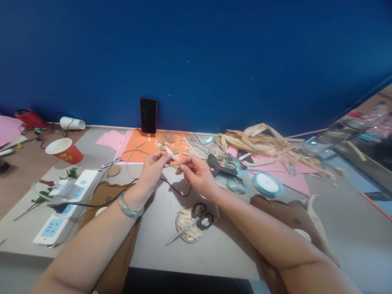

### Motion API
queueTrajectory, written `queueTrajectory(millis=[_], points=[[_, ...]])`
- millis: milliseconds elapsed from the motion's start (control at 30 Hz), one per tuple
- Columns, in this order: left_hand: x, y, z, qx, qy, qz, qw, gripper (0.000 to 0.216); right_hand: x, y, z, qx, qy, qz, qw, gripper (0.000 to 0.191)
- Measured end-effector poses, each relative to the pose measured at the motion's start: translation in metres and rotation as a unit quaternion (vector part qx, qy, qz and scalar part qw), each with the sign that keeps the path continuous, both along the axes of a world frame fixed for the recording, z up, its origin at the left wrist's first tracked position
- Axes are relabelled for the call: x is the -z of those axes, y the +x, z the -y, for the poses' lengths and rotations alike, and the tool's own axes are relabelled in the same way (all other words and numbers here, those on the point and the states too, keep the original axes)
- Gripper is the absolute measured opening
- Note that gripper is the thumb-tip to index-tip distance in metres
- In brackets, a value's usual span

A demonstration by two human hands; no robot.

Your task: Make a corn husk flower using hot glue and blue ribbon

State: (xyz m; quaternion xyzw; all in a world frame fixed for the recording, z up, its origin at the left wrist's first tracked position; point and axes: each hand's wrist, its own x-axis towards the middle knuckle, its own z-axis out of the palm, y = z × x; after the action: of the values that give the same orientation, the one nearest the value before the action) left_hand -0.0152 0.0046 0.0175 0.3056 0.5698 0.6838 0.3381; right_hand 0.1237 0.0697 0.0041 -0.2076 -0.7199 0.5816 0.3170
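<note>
Over the middle of the table my left hand (153,168) and my right hand (196,173) are close together, fingertips almost meeting. A small pale strip (170,153) sticks up from the left thumb and fingers, which pinch it. My right hand is closed in a pinch too, but what lies between its fingertips is too small to make out. Beneath the hands, black-handled scissors (196,222) rest across a small dish (184,237) of short pale strips. A black glue gun (225,169) lies just right of my right hand.
An orange sheet (134,145) carries wooden discs and scraps; a phone (148,115) leans on the blue wall behind it. Right are raffia (260,139) and a ribbon spool (267,183). Left stand a power strip (50,228) with cords and a red paper cup (69,152).
</note>
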Motion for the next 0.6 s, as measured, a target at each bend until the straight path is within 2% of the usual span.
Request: queueTrajectory(millis=[133,267,600], points=[[-0.0013,-0.0011,-0.0006,-0.016,-0.011,-0.002,1.0,0.012,-0.0012,0.0018,0.0009,-0.013,-0.021,-0.034,0.999,0.018],[-0.0016,-0.0026,-0.0004,-0.019,-0.018,-0.006,1.0,0.012,-0.0034,0.0036,0.0002,0.006,-0.028,-0.043,0.999,0.028],[0.0023,-0.0028,-0.0004,0.008,-0.011,0.013,1.0,0.014,0.0008,0.0006,-0.0047,0.027,-0.045,-0.005,0.999,0.02]])
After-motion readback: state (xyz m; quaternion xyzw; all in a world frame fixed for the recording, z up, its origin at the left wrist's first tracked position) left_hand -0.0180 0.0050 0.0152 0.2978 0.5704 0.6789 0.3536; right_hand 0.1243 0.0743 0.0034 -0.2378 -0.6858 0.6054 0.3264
